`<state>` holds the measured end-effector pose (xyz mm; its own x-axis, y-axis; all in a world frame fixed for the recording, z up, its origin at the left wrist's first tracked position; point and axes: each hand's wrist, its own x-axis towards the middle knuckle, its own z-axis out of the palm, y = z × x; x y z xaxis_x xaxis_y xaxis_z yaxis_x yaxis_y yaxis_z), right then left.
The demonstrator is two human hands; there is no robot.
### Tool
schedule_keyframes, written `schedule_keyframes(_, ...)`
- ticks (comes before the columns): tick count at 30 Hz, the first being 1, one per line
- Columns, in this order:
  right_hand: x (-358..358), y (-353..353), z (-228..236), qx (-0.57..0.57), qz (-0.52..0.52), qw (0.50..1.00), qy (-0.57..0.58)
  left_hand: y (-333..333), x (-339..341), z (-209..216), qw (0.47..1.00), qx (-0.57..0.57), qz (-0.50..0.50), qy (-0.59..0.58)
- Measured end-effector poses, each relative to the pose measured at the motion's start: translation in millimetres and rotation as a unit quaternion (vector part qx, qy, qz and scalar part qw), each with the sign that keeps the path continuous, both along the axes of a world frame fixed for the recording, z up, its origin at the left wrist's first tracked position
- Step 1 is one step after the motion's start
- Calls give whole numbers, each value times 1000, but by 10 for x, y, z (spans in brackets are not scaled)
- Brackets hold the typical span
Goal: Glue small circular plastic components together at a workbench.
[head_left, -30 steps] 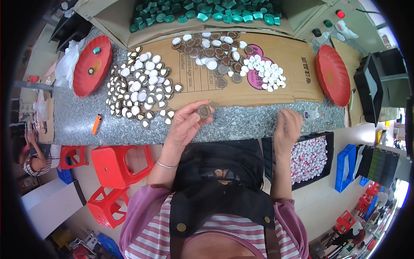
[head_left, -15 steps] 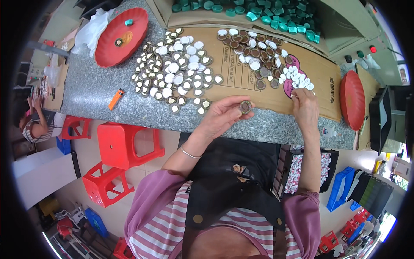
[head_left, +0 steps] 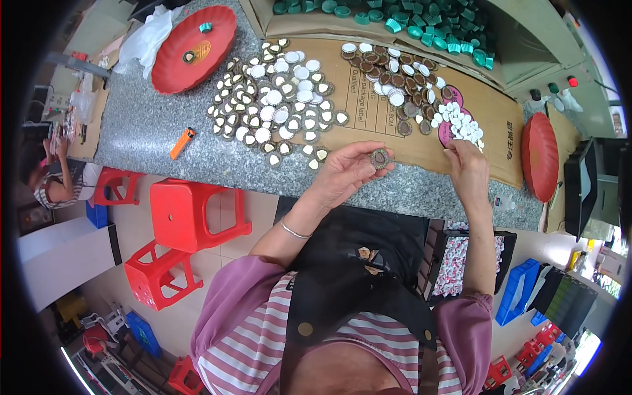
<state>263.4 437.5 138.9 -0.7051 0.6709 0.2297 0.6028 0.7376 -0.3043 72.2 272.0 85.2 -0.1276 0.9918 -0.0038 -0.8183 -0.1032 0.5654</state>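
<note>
My left hand [head_left: 343,174] pinches a small round dark disc [head_left: 379,158] with a beaded-looking rim, its face turned up, above the front edge of the counter. At the near side of a heap of small white pieces [head_left: 459,125], my right hand [head_left: 470,172] has its thumb and fingers closed together; whatever is between them is hidden. Beyond my hands spreads a group of brown and white round discs [head_left: 411,82]. To the left lies a larger spread of dark-rimmed discs with pale centres [head_left: 253,108], several white ones among them.
A printed cardboard sheet [head_left: 428,153] covers part of the speckled counter [head_left: 131,131]. Red scalloped trays stand at left [head_left: 220,56] and right [head_left: 540,158]. An orange lighter [head_left: 183,143] lies left. Green cups [head_left: 428,29] fill the shelf behind. Red stools [head_left: 187,214] stand below; another person [head_left: 59,178] sits far left.
The whole view has shifted slightly. My left hand still holds the disc, now tilted a little differently. My right hand stays beside the white heap with its fingers closed.
</note>
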Motion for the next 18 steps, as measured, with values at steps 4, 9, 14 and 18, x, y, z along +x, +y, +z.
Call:
schedule_keyframes(4,-120,-316,62,-484,-30,830,274,-12,21,-17,999,-10,-6,33)
schedule_keyframes(9,-345,-578,15,-591,-1,736,330,0,33,-16,998,-24,-5,54)
schedule_keyframes(14,-447,-614,-2,-611,13,721,327,31,48,-85,995,4,22,97)
schedule_keyframes(18,-450,-605,-61,-598,7,737,315,24,59,-70,994,1,25,111)
